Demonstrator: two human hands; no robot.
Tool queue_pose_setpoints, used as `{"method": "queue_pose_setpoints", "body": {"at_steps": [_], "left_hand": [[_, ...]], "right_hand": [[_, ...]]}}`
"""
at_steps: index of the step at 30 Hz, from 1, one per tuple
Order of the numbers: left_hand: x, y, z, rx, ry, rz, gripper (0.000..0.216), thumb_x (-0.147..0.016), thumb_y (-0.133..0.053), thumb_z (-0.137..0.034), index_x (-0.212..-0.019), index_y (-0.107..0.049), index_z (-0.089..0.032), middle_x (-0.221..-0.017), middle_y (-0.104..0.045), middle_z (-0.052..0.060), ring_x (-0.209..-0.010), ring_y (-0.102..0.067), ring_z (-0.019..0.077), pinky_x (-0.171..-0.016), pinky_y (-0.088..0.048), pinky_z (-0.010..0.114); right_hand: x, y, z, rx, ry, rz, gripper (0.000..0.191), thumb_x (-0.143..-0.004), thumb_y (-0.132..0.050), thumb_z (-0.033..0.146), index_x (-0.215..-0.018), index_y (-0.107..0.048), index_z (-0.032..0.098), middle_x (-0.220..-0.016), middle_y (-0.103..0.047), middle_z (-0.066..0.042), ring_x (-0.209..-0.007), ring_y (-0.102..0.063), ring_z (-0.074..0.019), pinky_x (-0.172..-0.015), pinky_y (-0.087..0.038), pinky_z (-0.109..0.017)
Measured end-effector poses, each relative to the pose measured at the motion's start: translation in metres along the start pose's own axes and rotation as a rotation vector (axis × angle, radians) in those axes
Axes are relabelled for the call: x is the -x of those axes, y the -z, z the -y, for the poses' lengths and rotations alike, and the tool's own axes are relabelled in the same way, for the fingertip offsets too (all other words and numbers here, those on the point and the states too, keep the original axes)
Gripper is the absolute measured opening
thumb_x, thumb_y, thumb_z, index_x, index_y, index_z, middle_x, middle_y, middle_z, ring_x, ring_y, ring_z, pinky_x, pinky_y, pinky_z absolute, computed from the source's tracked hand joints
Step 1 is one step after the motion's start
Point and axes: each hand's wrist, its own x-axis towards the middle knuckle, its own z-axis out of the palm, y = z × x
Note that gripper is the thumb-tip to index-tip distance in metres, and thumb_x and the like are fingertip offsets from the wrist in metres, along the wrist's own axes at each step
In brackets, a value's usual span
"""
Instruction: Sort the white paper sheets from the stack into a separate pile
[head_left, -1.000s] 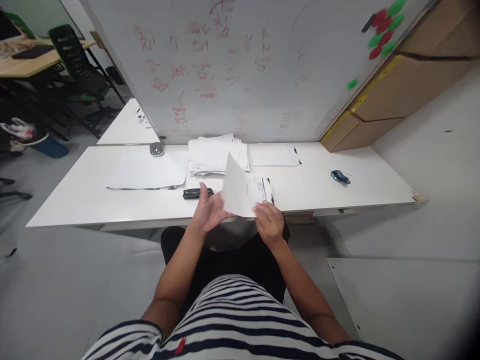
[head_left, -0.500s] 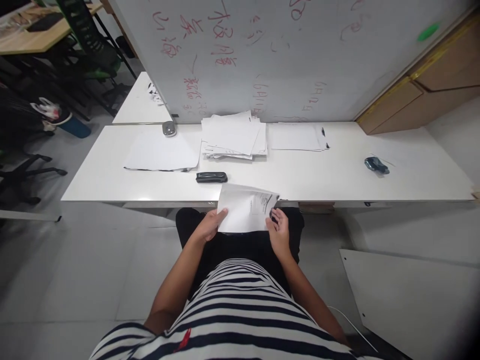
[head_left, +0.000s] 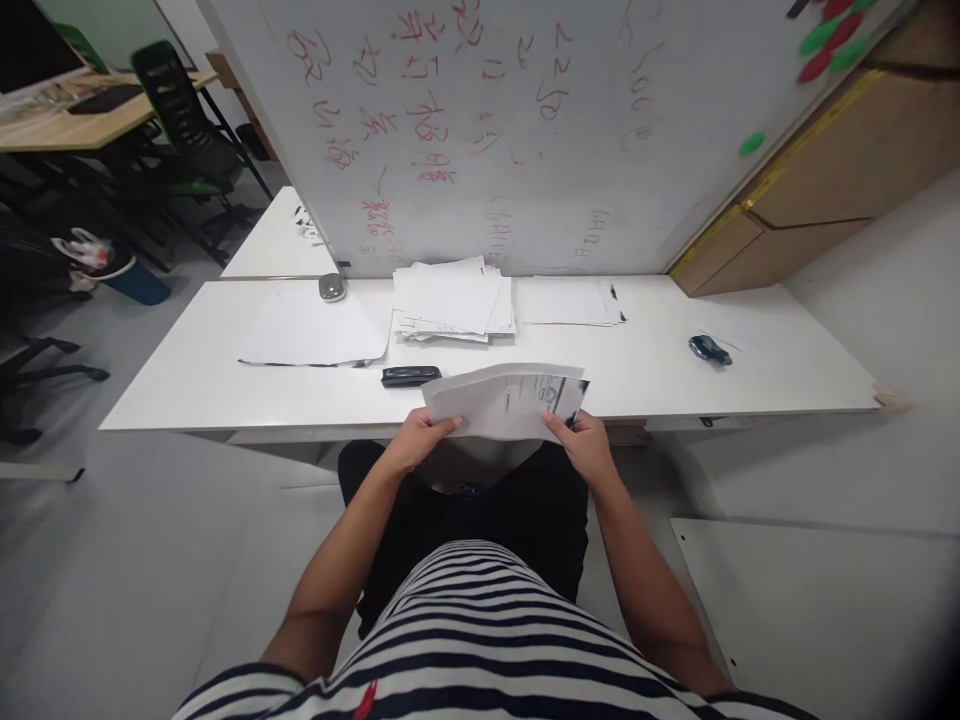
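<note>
Between my hands I hold some printed paper sheets point(head_left: 495, 402) above my lap, at the table's front edge. My left hand point(head_left: 418, 437) pinches their left edge, thumb on top. My right hand point(head_left: 589, 443) grips the right edge, near a dark printed corner. The sheets bow slightly, and a second layer shows along the top edge. Just beyond them, to the left, a black stapler point(head_left: 411, 376) lies on the white table point(head_left: 315, 400). My fingers under the paper are hidden.
Behind the stapler sits a messy paper stack point(head_left: 450, 297), with flat sheets point(head_left: 307, 325) on its left and more sheets point(head_left: 566, 300) on its right. A grey-white mouse-like object point(head_left: 331, 288) and a dark small item point(head_left: 709, 349) lie farther out. A whiteboard point(head_left: 450, 130) stands along the back.
My right hand has closed on the right edge of the sheets. The paper has risen and tilted away from my lap over the table edge. The camera view has tipped up.
</note>
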Motion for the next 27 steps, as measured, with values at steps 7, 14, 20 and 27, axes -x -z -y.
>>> {"method": "queue_pose_setpoints", "body": {"at_steps": [7, 14, 20, 27], "left_hand": [[-0.037, -0.006, -0.002, -0.153, -0.210, -0.271, 0.043, -0.069, -0.073, -0.044, -0.102, -0.070, -0.015, -0.103, -0.072, 0.008, -0.101, -0.064, 0.0257, -0.093, -0.049, 0.039], [-0.040, -0.017, 0.021, -0.161, -0.188, -0.364, 0.034, -0.073, -0.069, -0.045, -0.091, -0.071, -0.017, -0.093, -0.072, 0.006, -0.094, -0.064, 0.0250, -0.085, -0.049, 0.035], [-0.016, -0.020, 0.025, -0.329, -0.162, -0.345, 0.030, -0.079, -0.063, -0.047, -0.090, -0.071, -0.021, -0.090, -0.071, 0.005, -0.092, -0.063, 0.0263, -0.087, -0.047, 0.037], [0.000, -0.012, 0.006, -0.426, -0.271, -0.286, 0.045, -0.086, -0.055, -0.046, -0.126, -0.054, -0.024, -0.123, -0.062, 0.008, -0.111, -0.057, 0.0244, -0.095, -0.043, 0.036]], "right_hand": [[-0.024, -0.025, 0.002, 0.256, 0.260, 0.038, 0.040, -0.077, -0.063, 0.050, -0.100, -0.067, 0.018, -0.100, -0.068, -0.008, -0.093, -0.061, -0.0236, -0.084, -0.049, -0.038], [-0.024, -0.051, -0.021, 0.223, 0.280, -0.110, 0.043, -0.087, -0.050, 0.050, -0.108, -0.066, 0.016, -0.108, -0.069, -0.011, -0.103, -0.061, -0.0250, -0.093, -0.045, -0.038], [-0.008, -0.050, -0.033, 0.339, 0.315, -0.190, 0.043, -0.089, -0.049, 0.049, -0.108, -0.068, 0.016, -0.111, -0.068, -0.014, -0.108, -0.061, -0.0284, -0.097, -0.043, -0.042], [0.036, -0.031, -0.037, 0.184, -0.028, -0.114, 0.054, -0.084, -0.054, 0.057, -0.117, -0.066, 0.016, -0.112, -0.070, -0.011, -0.106, -0.063, -0.0292, -0.090, -0.049, -0.038]]}}
